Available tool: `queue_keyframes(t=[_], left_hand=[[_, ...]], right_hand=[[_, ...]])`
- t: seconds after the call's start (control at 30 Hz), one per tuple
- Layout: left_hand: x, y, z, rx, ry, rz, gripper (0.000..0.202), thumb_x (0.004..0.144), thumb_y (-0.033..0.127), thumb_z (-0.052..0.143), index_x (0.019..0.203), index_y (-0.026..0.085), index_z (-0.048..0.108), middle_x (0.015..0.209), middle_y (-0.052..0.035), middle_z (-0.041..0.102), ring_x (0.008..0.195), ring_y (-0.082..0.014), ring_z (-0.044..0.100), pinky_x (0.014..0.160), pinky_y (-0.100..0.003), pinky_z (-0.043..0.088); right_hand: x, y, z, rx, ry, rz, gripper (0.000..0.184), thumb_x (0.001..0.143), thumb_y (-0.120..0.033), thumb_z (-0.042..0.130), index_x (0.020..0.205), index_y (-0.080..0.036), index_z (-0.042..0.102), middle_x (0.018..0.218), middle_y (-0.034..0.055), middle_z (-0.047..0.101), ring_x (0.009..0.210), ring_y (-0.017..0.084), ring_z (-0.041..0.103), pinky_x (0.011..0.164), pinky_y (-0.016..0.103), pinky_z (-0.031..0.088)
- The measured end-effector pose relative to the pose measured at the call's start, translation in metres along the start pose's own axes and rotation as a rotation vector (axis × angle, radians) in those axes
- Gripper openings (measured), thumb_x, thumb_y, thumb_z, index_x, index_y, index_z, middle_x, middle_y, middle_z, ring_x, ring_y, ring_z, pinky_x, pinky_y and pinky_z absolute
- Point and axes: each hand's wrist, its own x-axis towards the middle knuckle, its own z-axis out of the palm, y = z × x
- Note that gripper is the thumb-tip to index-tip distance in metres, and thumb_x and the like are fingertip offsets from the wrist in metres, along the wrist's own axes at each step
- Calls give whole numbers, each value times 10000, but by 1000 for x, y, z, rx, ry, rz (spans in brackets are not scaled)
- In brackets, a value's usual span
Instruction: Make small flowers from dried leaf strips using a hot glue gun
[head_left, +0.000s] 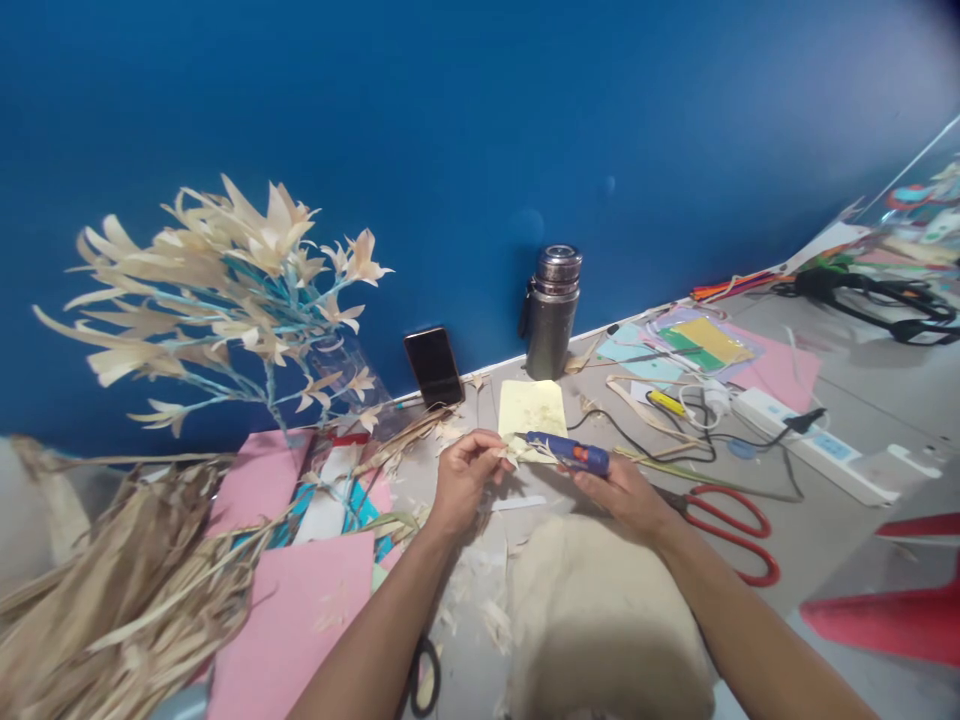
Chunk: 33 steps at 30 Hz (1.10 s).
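Observation:
My right hand is wrapped round a blue hot glue gun, its nozzle pointing left. Pinched in the fingers of my left hand is a small pale husk flower, close to the nozzle. Whether the two touch I cannot tell. Behind the glue gun a yellow paper sheet with scraps on it lies on the table. Red-handled scissors rest beside my right wrist. To the left stands a bunch of pale husk flowers on blue-wrapped stems.
A steel flask and a phone stand against the blue wall. Dried husks and pink paper cover the left side. On the right lie a white power strip and cables. Black scissor handles show near my left forearm.

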Motion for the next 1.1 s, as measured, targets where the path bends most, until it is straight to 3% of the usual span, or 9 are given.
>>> queue_keyframes(t=[0.17, 0.37, 0.63, 0.9, 1.03, 1.1], left_hand=[[0, 1, 1, 1, 11, -4, 161, 774, 281, 756, 779, 140, 679, 705, -25, 662, 515, -88, 529, 508, -224, 376], [0, 4, 2, 0, 17, -3, 176, 754, 286, 766, 763, 137, 673, 688, -21, 657, 496, -86, 523, 500, -225, 374], [0, 2, 1, -20, -3, -11, 152, 772, 266, 752, 783, 137, 672, 687, -23, 665, 498, -82, 523, 506, -219, 370], [-1, 4, 2, -41, -12, -35, 161, 758, 262, 760, 774, 132, 667, 700, -24, 662, 505, -82, 530, 497, -214, 377], [-1, 3, 2, -90, -13, -79, 203, 730, 291, 783, 770, 131, 665, 761, -38, 670, 530, -88, 552, 491, -214, 392], [0, 5, 1, -121, -28, -89, 212, 715, 296, 792, 767, 133, 666, 764, -41, 670, 551, -94, 562, 494, -213, 400]], right_hand=[[-2, 0, 0, 42, 16, 2, 419, 911, -492, 588, 1055, -128, 738, 868, 80, 707, 761, 211, 617, 703, 321, 498], [1, -3, 0, -34, -2, -6, 370, 891, -479, 622, 1009, -150, 744, 890, 74, 724, 812, 237, 632, 747, 342, 497], [-2, 1, 2, 30, -8, -5, 379, 914, -481, 592, 1041, -152, 730, 922, 90, 721, 808, 234, 630, 728, 337, 490], [12, -3, 3, -489, 68, -121, 235, 922, -392, 580, 884, -175, 661, 840, 57, 641, 786, 217, 563, 721, 317, 417], [15, 2, 3, -720, -5, -155, 125, 847, -293, 646, 883, -174, 661, 883, 80, 634, 877, 239, 558, 781, 327, 412], [14, 4, 2, -756, -40, -142, 154, 805, -229, 651, 945, -173, 681, 907, 88, 640, 906, 247, 562, 807, 336, 423]])
